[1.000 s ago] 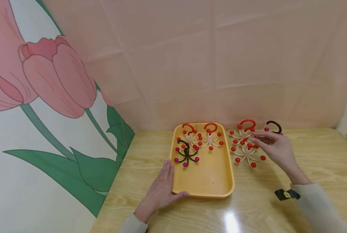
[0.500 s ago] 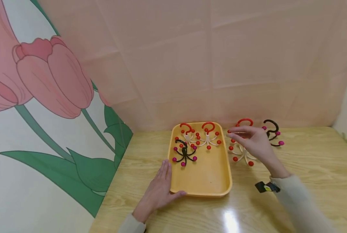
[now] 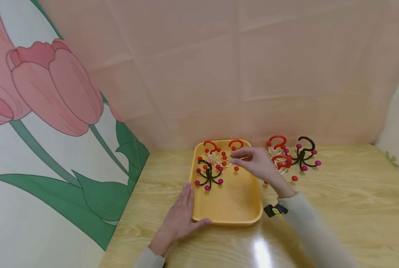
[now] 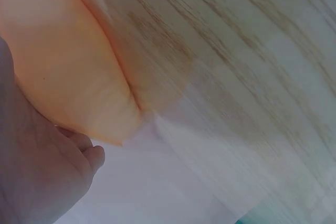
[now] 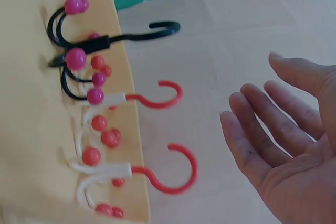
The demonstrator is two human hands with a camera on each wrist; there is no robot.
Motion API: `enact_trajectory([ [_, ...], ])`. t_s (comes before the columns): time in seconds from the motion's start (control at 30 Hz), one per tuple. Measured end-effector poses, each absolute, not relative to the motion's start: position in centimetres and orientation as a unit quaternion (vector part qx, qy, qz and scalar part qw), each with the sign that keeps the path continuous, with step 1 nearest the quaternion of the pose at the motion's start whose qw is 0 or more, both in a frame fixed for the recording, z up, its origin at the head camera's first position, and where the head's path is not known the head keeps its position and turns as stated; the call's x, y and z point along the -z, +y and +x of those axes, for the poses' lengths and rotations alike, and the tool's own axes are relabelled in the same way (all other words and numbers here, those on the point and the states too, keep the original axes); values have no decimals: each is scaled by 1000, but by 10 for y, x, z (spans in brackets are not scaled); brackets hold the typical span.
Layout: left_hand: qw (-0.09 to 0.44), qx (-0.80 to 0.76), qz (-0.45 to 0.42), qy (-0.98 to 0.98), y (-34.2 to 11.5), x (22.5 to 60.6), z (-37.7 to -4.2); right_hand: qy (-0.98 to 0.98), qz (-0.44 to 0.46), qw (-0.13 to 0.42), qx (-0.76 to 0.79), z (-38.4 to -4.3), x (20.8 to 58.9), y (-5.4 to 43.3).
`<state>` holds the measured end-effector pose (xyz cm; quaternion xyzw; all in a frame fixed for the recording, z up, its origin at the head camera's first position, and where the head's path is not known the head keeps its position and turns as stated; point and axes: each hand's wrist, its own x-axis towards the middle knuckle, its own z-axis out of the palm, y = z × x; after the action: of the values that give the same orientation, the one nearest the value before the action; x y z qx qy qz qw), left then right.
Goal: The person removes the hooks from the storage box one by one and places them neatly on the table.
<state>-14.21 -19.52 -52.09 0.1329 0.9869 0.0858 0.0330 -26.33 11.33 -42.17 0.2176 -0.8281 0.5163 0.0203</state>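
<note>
In the head view my left hand (image 3: 177, 217) lies along the left side of a yellow tray (image 3: 260, 208), fingers straight, thumb at its front edge. My right hand (image 3: 256, 162) is over the tray's back right part and partly covers a red-and-white hanger with several ball-tipped arms (image 3: 236, 169). The right wrist view shows that right hand (image 5: 299, 140) with spread fingers and nothing between them, apart from the red hook (image 5: 194, 167). Also in the tray are another red-and-white hanger (image 3: 212, 159) and a black one with magenta balls (image 3: 208, 174).
On the wooden table (image 3: 347, 178), right of the tray, stand two red-and-white hangers, one in front (image 3: 281, 158) and one behind (image 3: 278, 137), beside a black hanger (image 3: 301, 155). A pink cloth (image 3: 199, 74) hangs behind; a tulip-painted wall (image 3: 65, 186) is at the left.
My right hand has moved left from the hangers on the table to above the tray. My left hand keeps its place on the tray; the head view has shifted slightly.
</note>
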Motion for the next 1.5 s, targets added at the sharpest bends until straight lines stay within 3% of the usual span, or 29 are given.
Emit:
enact_trajectory([
  [0.67,18,-62,143,988,-196,518,-143,-841,244,-8,-483,-286,450,46],
  [1.5,14,-70,144,987,-196,520,-142,-849,198,-31,-489,-296,471,22],
])
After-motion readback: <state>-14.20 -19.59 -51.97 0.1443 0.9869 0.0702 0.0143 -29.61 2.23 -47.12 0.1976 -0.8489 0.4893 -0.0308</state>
